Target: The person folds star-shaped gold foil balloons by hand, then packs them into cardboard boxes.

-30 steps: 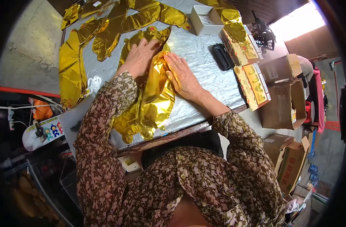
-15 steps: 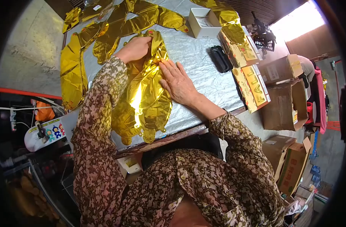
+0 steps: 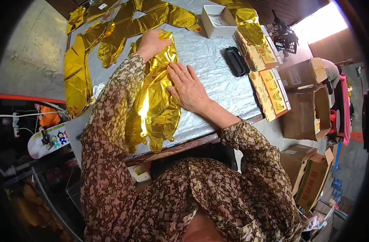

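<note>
A shiny gold foil piece (image 3: 162, 97) lies lengthwise near the table's front edge, folded into a long, creased shape. At its far end my left hand (image 3: 153, 43) presses on the foil, its fingers partly bent and turned to the right. My right hand (image 3: 189, 88) rests flat with fingers spread, fingertips on the foil's right edge and palm over the silver table cover (image 3: 208, 60). More flat gold foil (image 3: 77, 74) lies along the left side, and another strip (image 3: 152, 16) crosses the back of the table.
A white open box (image 3: 219, 24) stands at the back right, with a black tray (image 3: 236, 61) nearer. Printed packs marked "FALL" (image 3: 273, 92) lie on the right edge. Cardboard boxes (image 3: 303, 115) stand beyond, near a bending person (image 3: 331, 72).
My left hand has moved over the foil's far end, and the foil's left part is now folded in, making it narrower. My right hand has stayed almost in place.
</note>
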`<state>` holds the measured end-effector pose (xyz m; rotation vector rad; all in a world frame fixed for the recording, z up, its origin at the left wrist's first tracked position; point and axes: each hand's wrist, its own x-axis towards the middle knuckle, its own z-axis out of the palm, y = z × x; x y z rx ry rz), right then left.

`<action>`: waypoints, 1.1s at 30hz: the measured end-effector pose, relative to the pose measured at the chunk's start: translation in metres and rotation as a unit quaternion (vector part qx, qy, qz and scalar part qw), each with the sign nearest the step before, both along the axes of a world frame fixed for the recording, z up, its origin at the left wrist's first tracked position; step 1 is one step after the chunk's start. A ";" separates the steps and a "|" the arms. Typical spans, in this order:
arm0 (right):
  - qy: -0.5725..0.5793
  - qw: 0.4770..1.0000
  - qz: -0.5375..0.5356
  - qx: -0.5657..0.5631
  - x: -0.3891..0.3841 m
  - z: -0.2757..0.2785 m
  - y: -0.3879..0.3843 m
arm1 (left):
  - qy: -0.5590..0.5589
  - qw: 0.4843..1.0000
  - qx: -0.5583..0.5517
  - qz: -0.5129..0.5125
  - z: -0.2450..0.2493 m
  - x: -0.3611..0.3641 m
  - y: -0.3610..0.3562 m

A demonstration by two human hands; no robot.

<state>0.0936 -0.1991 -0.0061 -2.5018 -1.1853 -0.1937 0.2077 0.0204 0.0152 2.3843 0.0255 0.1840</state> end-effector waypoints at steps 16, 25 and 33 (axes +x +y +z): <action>-0.029 0.999 0.015 -0.037 -0.001 0.000 -0.001 | -0.096 0.988 -0.041 0.115 0.013 -0.048 0.105; -0.051 0.998 0.031 -0.034 0.002 -0.002 -0.002 | -0.048 0.983 0.169 0.061 0.005 -0.194 0.102; -0.056 0.997 0.031 -0.043 0.004 -0.003 -0.003 | 0.039 0.984 0.137 0.111 0.011 -0.193 0.071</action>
